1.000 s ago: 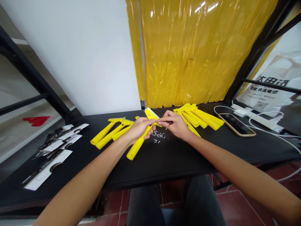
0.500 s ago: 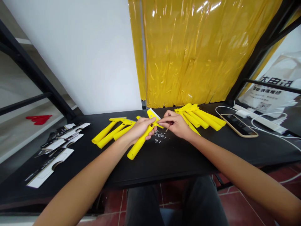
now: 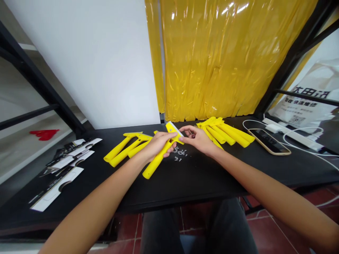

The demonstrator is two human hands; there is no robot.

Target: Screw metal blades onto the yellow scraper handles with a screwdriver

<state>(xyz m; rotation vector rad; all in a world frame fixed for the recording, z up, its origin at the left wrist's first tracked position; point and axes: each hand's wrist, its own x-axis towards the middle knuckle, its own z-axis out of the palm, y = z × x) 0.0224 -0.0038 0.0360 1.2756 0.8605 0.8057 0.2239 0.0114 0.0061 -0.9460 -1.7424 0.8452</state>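
My left hand (image 3: pixel 157 144) is wrapped round a yellow scraper (image 3: pixel 156 163), its thumb pressed on the wide head. The scraper is tilted, with its hollow handle end toward me and a pale metal strip along the head's far edge. One screw head shows in it. My right hand (image 3: pixel 197 139) grips the right corner of that head between thumb and fingers. A small dark reddish thing (image 3: pixel 193 136) shows among its curled fingers; I cannot make out what it is. Small silver screws (image 3: pixel 180 152) lie scattered on the black table just below the hands.
Several yellow scrapers (image 3: pixel 119 150) lie to the left, and more yellow handles (image 3: pixel 225 132) are piled to the right. Card sleeves (image 3: pixel 57 190) lie far left. A phone (image 3: pixel 270 141), white cables and a power strip (image 3: pixel 293 133) occupy the right side. Yellow plastic sheeting (image 3: pixel 212 63) hangs behind.
My right hand has turned, its fingertips moving from a pinch over the scraper's head to its right corner. The scraper and my left hand have hardly moved.
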